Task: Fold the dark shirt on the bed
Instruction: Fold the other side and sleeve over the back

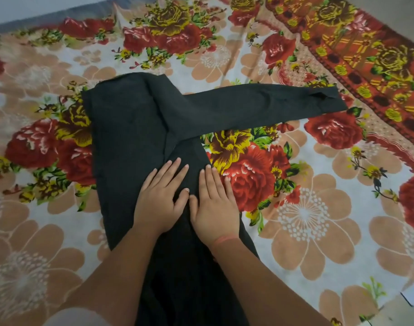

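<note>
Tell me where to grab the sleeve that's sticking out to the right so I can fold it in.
Probably pinch the sleeve at its cuff end, coming from the right. That end lies free and flat on the bedsheet, while the other end joins the dark shirt that the left hand and right hand press flat.

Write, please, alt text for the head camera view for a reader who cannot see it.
Two bare hands, the left hand and right hand, press flat side by side on a dark shirt spread on a floral bedsheet. One long sleeve stretches out to the right across the sheet.
</note>
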